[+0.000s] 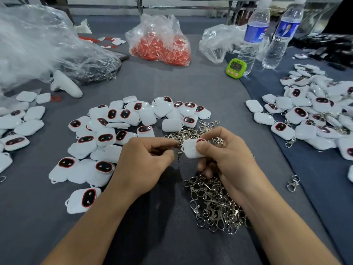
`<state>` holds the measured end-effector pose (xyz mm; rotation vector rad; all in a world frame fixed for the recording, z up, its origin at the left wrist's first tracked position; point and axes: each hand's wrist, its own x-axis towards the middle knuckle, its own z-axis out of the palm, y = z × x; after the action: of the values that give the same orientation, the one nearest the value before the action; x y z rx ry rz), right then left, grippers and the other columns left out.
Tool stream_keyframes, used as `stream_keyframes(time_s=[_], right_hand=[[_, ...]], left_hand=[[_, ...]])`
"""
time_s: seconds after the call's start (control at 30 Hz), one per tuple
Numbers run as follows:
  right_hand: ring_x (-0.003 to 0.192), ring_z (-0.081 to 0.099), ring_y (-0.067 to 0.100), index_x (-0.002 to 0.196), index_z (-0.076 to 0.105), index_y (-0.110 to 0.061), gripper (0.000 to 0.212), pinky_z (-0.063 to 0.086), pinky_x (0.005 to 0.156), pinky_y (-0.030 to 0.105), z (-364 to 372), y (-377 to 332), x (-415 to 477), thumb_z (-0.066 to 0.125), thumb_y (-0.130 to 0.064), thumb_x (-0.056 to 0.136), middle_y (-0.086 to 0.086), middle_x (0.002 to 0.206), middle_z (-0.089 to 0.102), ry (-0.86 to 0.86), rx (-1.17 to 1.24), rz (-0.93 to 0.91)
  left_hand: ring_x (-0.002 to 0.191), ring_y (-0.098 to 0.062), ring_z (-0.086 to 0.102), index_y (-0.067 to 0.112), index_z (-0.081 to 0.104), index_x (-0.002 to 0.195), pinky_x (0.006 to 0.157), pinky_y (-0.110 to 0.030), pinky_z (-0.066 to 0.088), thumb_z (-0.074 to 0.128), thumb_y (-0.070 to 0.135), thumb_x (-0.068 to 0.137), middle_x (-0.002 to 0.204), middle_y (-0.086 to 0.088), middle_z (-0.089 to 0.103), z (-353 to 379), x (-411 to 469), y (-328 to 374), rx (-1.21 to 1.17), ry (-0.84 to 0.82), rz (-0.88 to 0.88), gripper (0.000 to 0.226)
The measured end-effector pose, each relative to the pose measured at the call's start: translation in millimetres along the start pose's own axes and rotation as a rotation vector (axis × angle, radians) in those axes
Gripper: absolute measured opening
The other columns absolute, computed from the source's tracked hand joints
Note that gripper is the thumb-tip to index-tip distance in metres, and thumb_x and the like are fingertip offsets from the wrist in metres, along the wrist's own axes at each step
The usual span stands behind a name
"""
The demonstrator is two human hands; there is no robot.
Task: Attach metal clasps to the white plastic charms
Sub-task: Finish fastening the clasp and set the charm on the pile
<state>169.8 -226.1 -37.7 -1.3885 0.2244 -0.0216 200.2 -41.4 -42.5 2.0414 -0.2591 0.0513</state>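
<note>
Well out to the left of my grip, a scatter of white charms [21, 127] lies on the grey cloth [172, 88]. Beyond them are a crumpled clear bag [38, 44] and a white controller [65, 85]. Closer in, just left of and beyond my left hand [145, 159], a larger pile of charms [107, 131] spreads out, many with the dark, red-rimmed oval face up.

My left hand has its fingers curled in, thumb and forefinger pressed together on a small metal clasp [179, 153]. The clasp hangs at the fingertips, right against the left edge of the held charm [191, 150]. I cannot tell whether it is hooked through the charm's loop.

That charm sits directly between my two hands, plain white side towards me, a sliver of red rim showing at its top. My right hand [227, 155] grips it, thumb laid across the near face and fingers curled behind and beneath.

A heap of clasps [215, 203] lies under and in front of my right wrist, and more of them trail beyond the held charm. Far beyond the grip sit a bag of red parts [162, 43], a green timer [236, 68] and two water bottles [267, 37].

To the right of my right forearm, one loose clasp [293, 183] lies on the darker blue cloth. Further right, well apart from the grip, is a heap of charms with clasps [313, 115].
</note>
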Motion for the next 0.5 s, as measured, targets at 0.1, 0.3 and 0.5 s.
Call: stream_keyframes(time_s=[0.1, 0.3, 0.5], right_hand=[[0.043, 0.054, 0.019, 0.098, 0.056, -0.006, 0.015, 0.037, 0.035, 0.025, -1, -1, -1, 0.065, 0.005, 0.093, 0.008, 0.061, 0.067, -0.008, 0.036, 0.009], [0.042, 0.053, 0.019, 0.092, 0.056, -0.010, 0.017, 0.035, 0.036, 0.023, -1, -3, -3, 0.064, 0.005, 0.092, 0.010, 0.064, 0.067, -0.049, 0.085, 0.009], [0.041, 0.051, 0.017, 0.089, 0.060, -0.012, 0.015, 0.034, 0.035, 0.022, -1, -6, -6, 0.064, 0.002, 0.091, 0.010, 0.065, 0.066, -0.087, 0.148, 0.037]], left_hand=[[0.078, 0.000, 0.071, 0.033, 0.082, 0.093, 0.068, -0.010, 0.052, 0.076, 0.009, 0.085, 0.082, 0.012, 0.078, 0, 0, 5, -0.209, -0.076, -0.075, 0.026], [0.070, -0.004, 0.069, 0.025, 0.082, 0.082, 0.068, -0.012, 0.051, 0.079, 0.033, 0.069, 0.076, 0.000, 0.077, 4, 1, 11, -0.352, -0.113, -0.118, 0.016], [0.066, -0.009, 0.062, 0.015, 0.081, 0.080, 0.068, -0.017, 0.051, 0.080, 0.033, 0.066, 0.071, -0.005, 0.072, -2, 4, 7, -0.427, -0.250, -0.076, 0.023]])
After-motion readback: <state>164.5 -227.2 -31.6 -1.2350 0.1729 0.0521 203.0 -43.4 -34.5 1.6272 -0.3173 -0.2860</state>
